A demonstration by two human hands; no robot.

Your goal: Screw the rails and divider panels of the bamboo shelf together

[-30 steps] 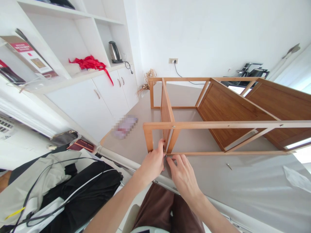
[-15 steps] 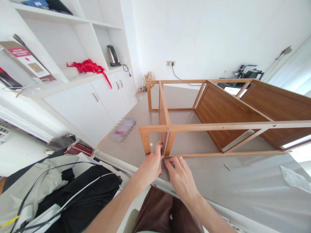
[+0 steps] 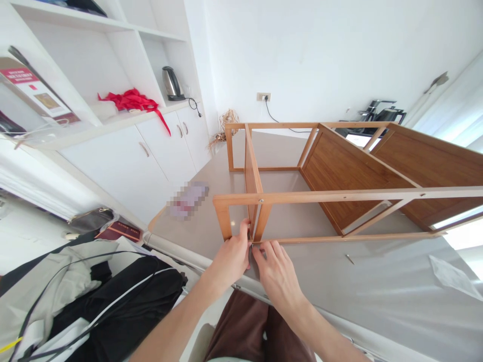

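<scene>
Lying on the glossy grey tabletop (image 3: 324,274) near white cupboards (image 3: 124,158), the open brown wooden shelf frame (image 3: 339,171) runs off your view's right edge. Your left hand (image 3: 231,256) grips its lower near rail; your right hand (image 3: 278,270) curls alongside, whatever its fingertips pinch too hidden to make out.

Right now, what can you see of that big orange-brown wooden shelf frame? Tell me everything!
The big orange-brown wooden shelf frame seems to lie on its side on the grey tabletop. Slim rails join three flat brown panels; a small round metal fastener shows in the near upper rail. Its right end leaves the picture. The left hand holds its near lower left corner; the right hand is close by, contact unclear.
</scene>
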